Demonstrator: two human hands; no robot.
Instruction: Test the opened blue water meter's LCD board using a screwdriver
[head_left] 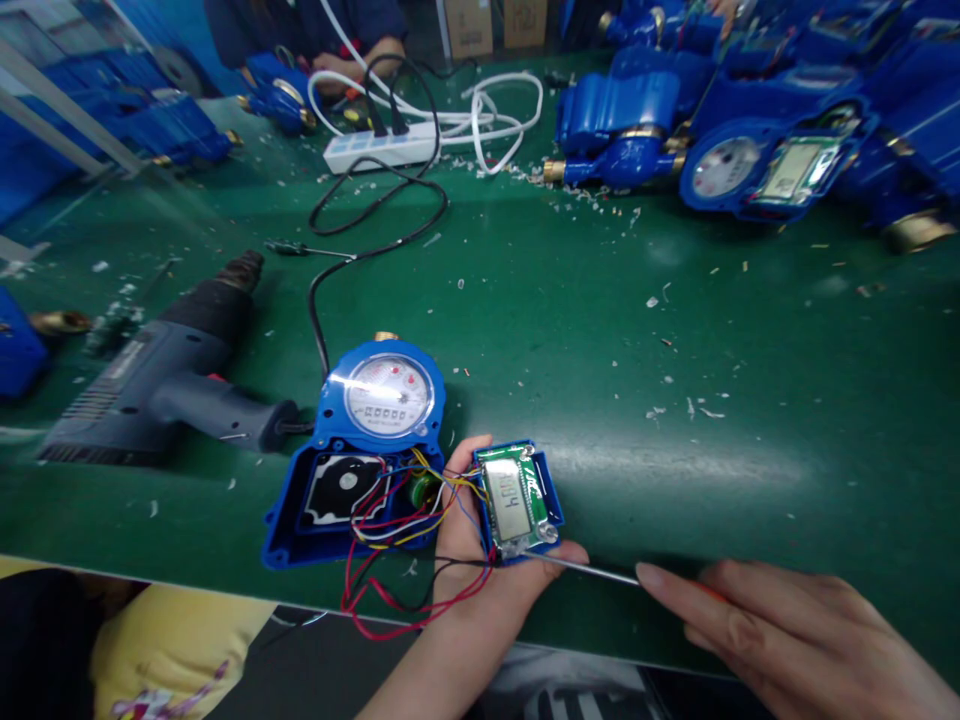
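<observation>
My left hand (469, 560) is closed around a small blue display module (510, 500) with a green circuit board and an LCD. Red, black, yellow and white wires (375, 575) run from it to an opened blue water meter (386, 395) lying to its left. The meter has a round dial at the top and an open compartment below, with a black part inside. In my right hand (787, 630) is a screwdriver (600, 572) with a thin metal shaft and an orange handle mostly hidden by the fingers. Its tip meets the lower edge of the module.
A grey heat gun (172, 370) lies at the left, its black cord (375, 250) looping to a white power strip (382, 148). Blue water meters (615, 125) crowd the back right. A small screwdriver (300, 248) rests near the cord. Across the table are another person's arms (386, 52).
</observation>
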